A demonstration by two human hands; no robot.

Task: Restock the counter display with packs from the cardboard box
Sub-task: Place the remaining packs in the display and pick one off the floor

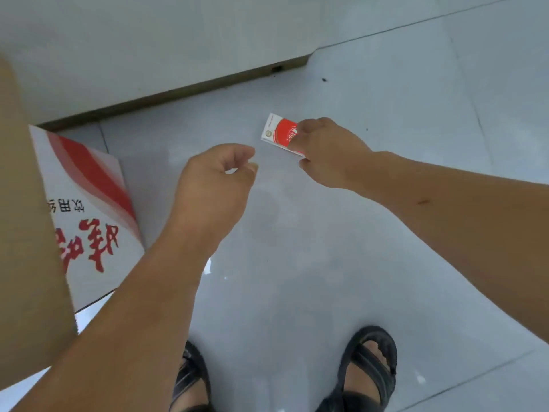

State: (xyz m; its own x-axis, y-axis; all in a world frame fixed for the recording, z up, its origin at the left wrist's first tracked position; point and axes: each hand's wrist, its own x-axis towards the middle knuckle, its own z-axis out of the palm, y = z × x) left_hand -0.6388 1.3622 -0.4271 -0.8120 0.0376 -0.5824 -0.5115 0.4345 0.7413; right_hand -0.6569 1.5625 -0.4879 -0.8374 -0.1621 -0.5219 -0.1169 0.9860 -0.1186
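Observation:
A small red and white pack (277,132) is held over the tiled floor, and my right hand (328,153) grips its near end between thumb and fingers. My left hand (217,176) hovers just to the left of the pack with fingers loosely curled and holds nothing. At the left edge stands the cardboard box (89,203), white with red stripes and red characters on its side, and a plain brown flap (26,218) stands in front of it. The inside of the box is hidden.
A white counter base (148,49) with a dark recessed kick strip runs across the top. Grey glossy floor tiles (386,263) spread around. My two feet in black sandals (370,373) stand at the bottom edge.

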